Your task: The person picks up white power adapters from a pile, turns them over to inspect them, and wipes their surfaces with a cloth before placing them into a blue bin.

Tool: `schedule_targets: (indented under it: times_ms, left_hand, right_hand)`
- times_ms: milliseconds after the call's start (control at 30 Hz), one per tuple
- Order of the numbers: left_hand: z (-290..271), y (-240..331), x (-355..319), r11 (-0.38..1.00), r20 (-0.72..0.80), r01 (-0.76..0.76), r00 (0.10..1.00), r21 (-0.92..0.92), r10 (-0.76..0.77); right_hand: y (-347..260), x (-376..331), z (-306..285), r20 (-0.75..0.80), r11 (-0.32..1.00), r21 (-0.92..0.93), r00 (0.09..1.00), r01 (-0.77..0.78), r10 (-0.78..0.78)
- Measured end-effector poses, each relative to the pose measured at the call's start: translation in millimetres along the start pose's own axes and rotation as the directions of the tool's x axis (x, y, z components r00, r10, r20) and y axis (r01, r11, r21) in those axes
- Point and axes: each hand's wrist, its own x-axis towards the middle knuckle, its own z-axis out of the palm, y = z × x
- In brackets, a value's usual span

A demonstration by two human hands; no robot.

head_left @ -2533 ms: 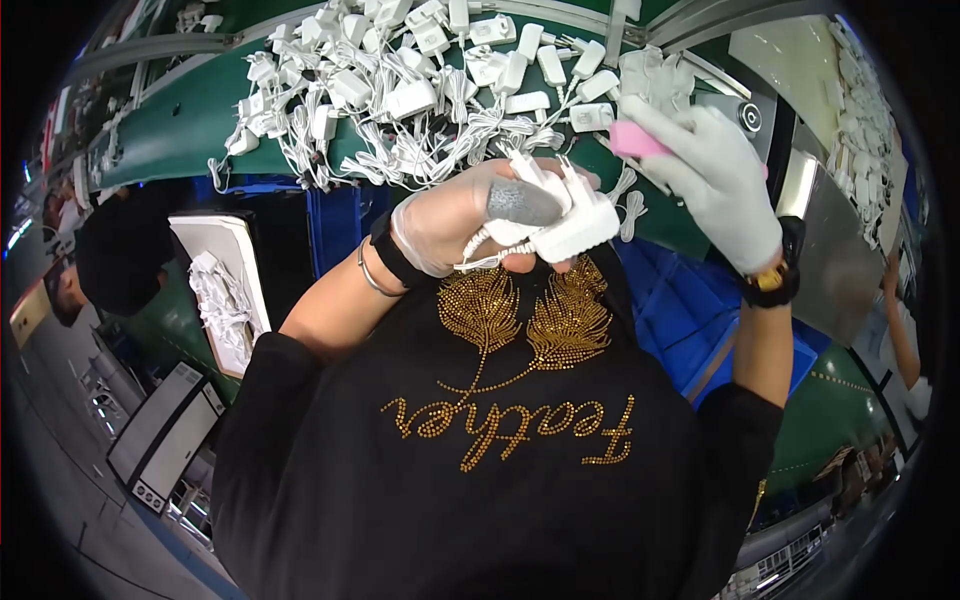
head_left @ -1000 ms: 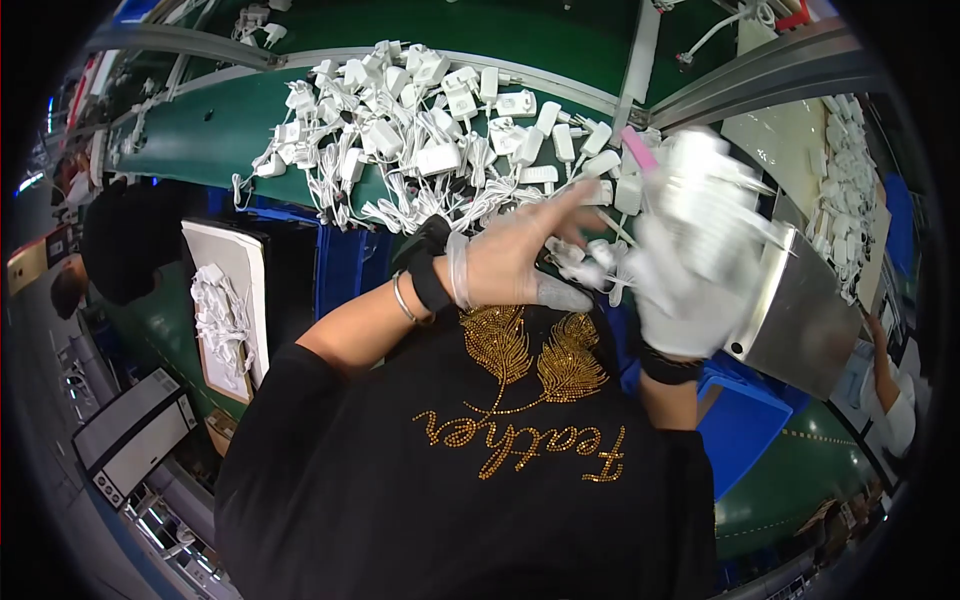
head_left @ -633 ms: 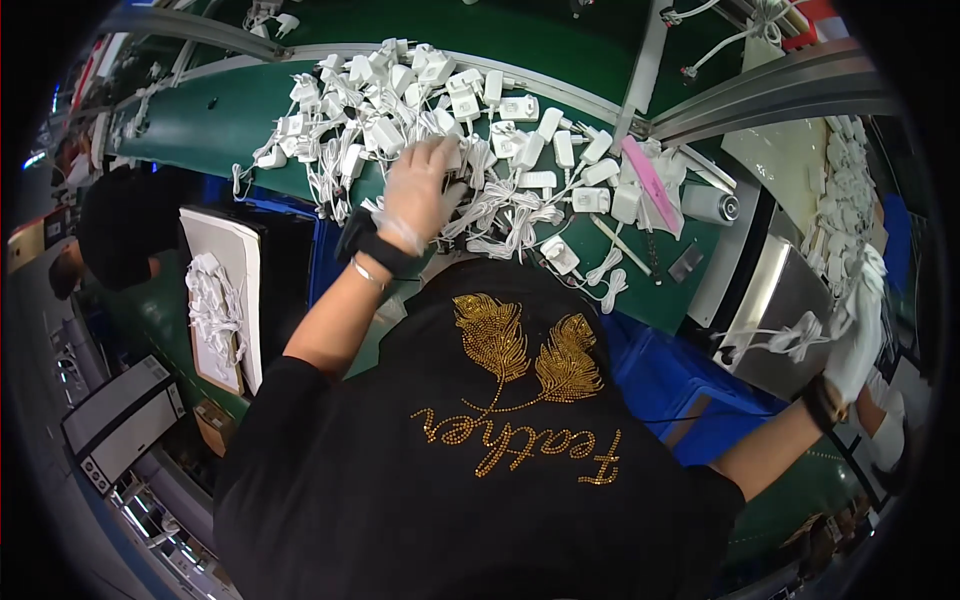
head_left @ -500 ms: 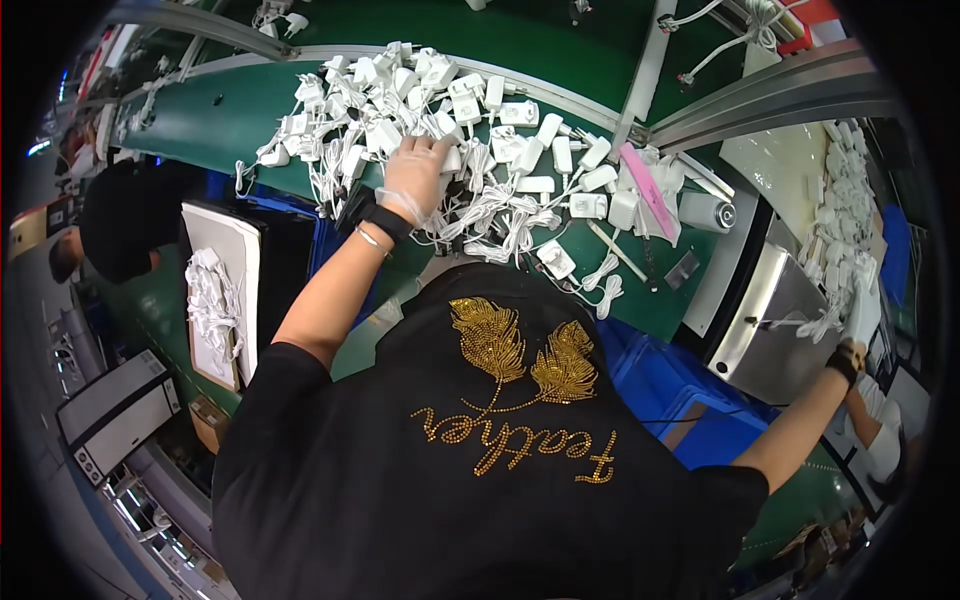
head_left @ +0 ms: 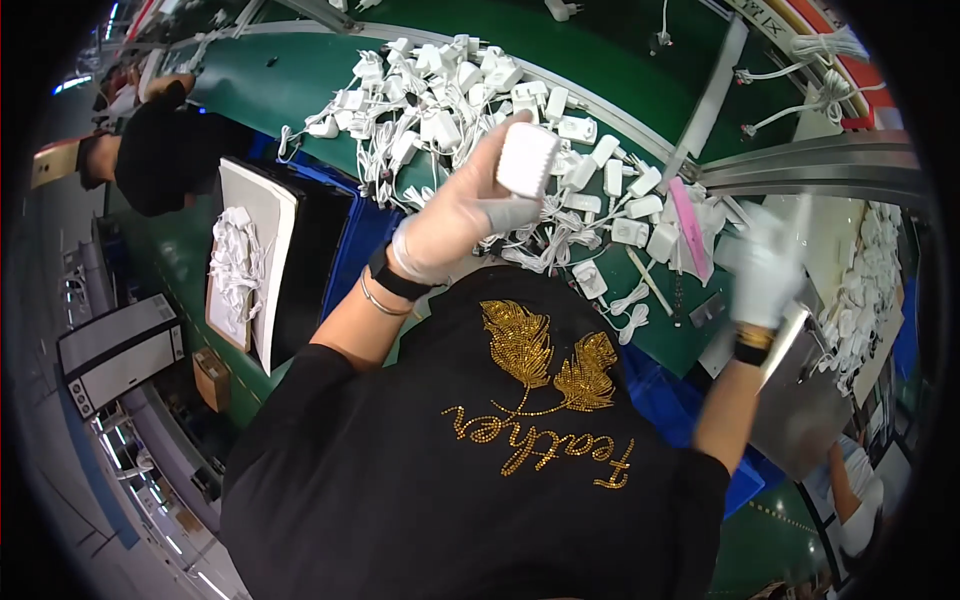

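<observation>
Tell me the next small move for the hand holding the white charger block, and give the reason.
Probably bring the left hand with the white charger block across toward the right hand. The block is lifted clear above the pile of white chargers on the green belt, while the gloved right hand, blurred, appears to hold nothing.

The right hand [head_left: 765, 270] is all blurry, so I cannot tell if it holds anything. The left hand [head_left: 462, 210] covers part of the white charger [head_left: 527, 160].
</observation>
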Motion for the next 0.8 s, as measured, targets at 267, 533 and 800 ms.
schedule_targets:
  times_ms: [267,533,800]
  left_hand:
    - [25.1,4.5,-1.2,0.980,0.186,0.067,0.982,-0.185,-0.032]
    - [11.9,-5.5,-6.9,0.977,0.158,0.068,0.987,-0.200,-0.037]
    - [11.5,-31.0,-14.6,0.980,0.147,-0.123,0.978,-0.156,0.146]
  right_hand:
    - [-6.5,-39.8,223.4,0.428,0.976,-0.129,0.898,0.174,-0.104]
    - [21.1,-33.9,224.9,0.488,0.803,0.545,0.870,-0.240,-0.071]
    - [-76.9,-82.7,55.2,0.619,0.404,0.719,0.786,-0.566,0.000]
